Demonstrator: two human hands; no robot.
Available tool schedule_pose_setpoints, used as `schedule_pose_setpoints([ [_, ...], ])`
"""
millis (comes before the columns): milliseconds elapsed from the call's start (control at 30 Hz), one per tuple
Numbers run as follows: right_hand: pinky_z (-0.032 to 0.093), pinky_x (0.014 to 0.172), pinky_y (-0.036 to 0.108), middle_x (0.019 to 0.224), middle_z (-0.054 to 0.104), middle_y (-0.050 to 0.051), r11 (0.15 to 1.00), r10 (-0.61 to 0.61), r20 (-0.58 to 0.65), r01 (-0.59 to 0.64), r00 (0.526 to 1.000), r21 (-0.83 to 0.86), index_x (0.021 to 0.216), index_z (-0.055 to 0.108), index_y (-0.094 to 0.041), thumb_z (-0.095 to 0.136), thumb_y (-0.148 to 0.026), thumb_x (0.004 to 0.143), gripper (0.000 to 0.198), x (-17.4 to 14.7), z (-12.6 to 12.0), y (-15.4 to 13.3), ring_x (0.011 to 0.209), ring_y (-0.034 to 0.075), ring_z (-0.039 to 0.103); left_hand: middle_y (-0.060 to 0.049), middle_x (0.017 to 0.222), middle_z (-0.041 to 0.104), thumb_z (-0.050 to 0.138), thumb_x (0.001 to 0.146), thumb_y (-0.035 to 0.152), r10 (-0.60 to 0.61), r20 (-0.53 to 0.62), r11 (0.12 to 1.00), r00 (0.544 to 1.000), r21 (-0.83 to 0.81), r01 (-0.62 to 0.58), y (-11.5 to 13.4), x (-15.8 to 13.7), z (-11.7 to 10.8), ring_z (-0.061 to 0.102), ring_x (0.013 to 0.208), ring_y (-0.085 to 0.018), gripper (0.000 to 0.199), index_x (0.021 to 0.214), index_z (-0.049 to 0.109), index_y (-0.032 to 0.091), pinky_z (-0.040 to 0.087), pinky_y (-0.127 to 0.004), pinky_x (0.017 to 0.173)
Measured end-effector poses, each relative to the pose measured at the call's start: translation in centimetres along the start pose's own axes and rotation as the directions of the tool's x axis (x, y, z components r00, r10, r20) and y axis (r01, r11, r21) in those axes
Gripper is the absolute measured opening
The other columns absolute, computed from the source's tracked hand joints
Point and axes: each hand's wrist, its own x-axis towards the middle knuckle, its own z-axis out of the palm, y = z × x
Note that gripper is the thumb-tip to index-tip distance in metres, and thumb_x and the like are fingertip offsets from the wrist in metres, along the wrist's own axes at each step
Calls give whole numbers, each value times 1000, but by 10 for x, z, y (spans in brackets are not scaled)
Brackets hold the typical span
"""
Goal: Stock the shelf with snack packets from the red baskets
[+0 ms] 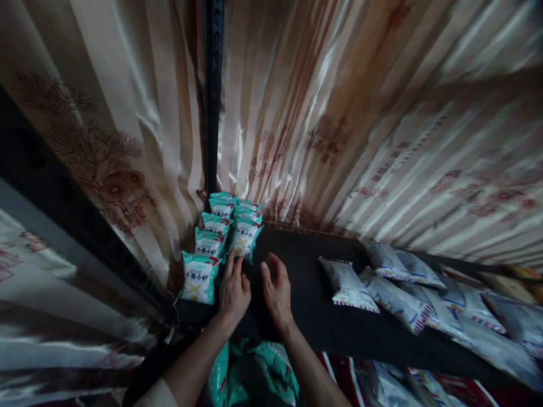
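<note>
Teal-and-white snack bags stand upright in two rows at the left end of a black shelf point(297, 243). The left row ends at the front with one bag point(198, 278); the shorter right row ends with another bag point(245, 238). My left hand point(235, 288) is at the lower part of that right-row bag, index finger stretched out and apparently touching it; nothing shows in its grasp. To the right of it, my right hand point(278, 288) hovers over the shelf with fingers curved and apart, holding nothing.
Silver-blue pillow bags point(348, 287) lie along the right of the shelf. Below its front edge are more teal bags point(254, 367) and other packets point(390, 384). A dark upright post point(212, 96) and patterned curtains point(297, 113) bound the corner; a dark slanted beam point(85, 209) runs along the left.
</note>
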Motion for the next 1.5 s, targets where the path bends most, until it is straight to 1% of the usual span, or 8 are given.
schedule_pose_setpoints([
  [200, 46, 94, 40, 117, 62, 12, 980, 169, -9, -167, 986, 105, 115, 55, -20, 50, -49, 84, 43, -86, -61, -5, 106, 24, 60, -9, 125, 56, 36, 81, 6, 140, 73, 990, 987, -40, -137, 20, -47, -19, 53, 118, -20, 40, 109, 60, 20, 44, -35, 101],
  [400, 49, 89, 43, 104, 68, 12, 946, 322, -23, -323, 946, -32, 101, 61, -21, 50, -50, 81, 37, -174, -115, 29, 98, 28, 64, -7, 106, 65, 35, 83, 9, 195, 421, 974, 886, -187, -125, 26, -139, -21, 60, 103, -18, 38, 103, 64, 23, 48, -32, 93],
  [500, 47, 91, 50, 103, 68, 13, 929, 303, -16, -299, 953, -218, 96, 66, -21, 51, -47, 77, 35, -205, -125, 59, 100, 32, 63, -11, 125, 58, 40, 79, 10, -5, 544, 996, 839, -76, 55, 11, -184, -10, 56, 114, -23, 39, 109, 64, 20, 43, -37, 101],
  [600, 43, 96, 51, 113, 65, 13, 884, 248, 40, -210, 968, -418, 105, 66, -19, 51, -36, 73, 39, -225, -125, 80, 110, 34, 57, -15, 141, 44, 49, 75, 13, -258, 651, 966, 714, 179, 186, -7, -212, 2, 39, 132, -29, 53, 128, 52, 13, 32, -42, 110],
  [733, 46, 97, 42, 120, 61, 14, 856, 277, 149, -174, 949, -486, 119, 61, -15, 44, -28, 77, 47, -235, -120, 82, 115, 28, 57, -13, 138, 49, 49, 76, 11, -301, 734, 954, 610, 242, 180, -15, -225, 12, 43, 129, -24, 56, 132, 48, 11, 31, -37, 110],
  [1000, 48, 94, 36, 121, 64, 10, 940, 218, 102, -181, 971, -289, 120, 60, -20, 46, -36, 81, 44, -229, -139, 50, 113, 25, 60, -10, 117, 65, 52, 74, 16, -87, 602, 992, 794, -17, 122, 1, -215, -6, 58, 112, -24, 43, 115, 63, 18, 42, -40, 101],
  [1267, 52, 66, 31, 80, 69, 4, 953, 303, 44, -304, 952, 15, 98, 64, -20, 61, -52, 74, 40, -225, -151, 6, 70, 21, 64, -9, 118, 63, 51, 81, 29, 25, 502, 982, 864, -175, 73, 34, -205, -46, 57, 112, -23, 38, 117, 61, 23, 47, -41, 97],
  [1500, 53, 58, 27, 65, 61, -3, 661, 581, 3, -474, 814, 581, 77, 60, -21, 77, -51, 58, 40, -217, -148, -28, 57, 13, 59, -10, 127, 53, 49, 84, 32, -45, 247, 973, 968, -210, 99, 42, -200, -56, 52, 116, -22, 33, 115, 58, 22, 54, -35, 81],
])
